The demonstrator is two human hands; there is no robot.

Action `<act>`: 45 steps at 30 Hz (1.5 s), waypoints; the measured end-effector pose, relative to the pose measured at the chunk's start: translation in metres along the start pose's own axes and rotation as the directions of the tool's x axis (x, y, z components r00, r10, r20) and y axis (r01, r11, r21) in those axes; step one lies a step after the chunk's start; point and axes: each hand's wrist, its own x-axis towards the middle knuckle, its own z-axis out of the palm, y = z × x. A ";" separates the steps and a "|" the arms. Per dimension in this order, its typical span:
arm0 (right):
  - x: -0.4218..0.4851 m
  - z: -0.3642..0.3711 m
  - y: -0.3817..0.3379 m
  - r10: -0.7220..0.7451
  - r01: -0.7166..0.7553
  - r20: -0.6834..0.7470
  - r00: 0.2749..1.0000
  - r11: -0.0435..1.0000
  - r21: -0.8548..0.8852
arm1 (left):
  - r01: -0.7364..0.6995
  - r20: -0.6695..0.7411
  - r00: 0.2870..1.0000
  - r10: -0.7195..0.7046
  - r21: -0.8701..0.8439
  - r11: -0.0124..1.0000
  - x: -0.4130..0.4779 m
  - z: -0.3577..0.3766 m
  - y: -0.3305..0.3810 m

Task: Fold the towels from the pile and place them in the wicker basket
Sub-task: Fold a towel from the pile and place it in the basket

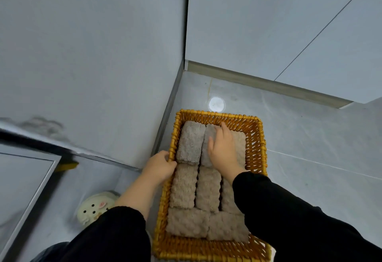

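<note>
Folded towel, plush, soft and probably light, lies in the far row of the wicker basket. Its long axis points away from the person, parallel to its neighbours. The right hand presses it with flat, spread fingers. The left hand grips the basket's left rim. Lifting it by both short ends would likely keep the fold.

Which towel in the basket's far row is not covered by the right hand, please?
The far-left towel, against the left wall of the basket; the right hand lies across the other two.

Eight towels; one basket
</note>
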 end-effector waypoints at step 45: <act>-0.239 -0.165 -0.470 -0.809 0.867 -0.362 0.462 0.327 0.376 | -0.109 -0.998 0.062 0.008 0.001 0.994 -0.396 -0.240 -0.148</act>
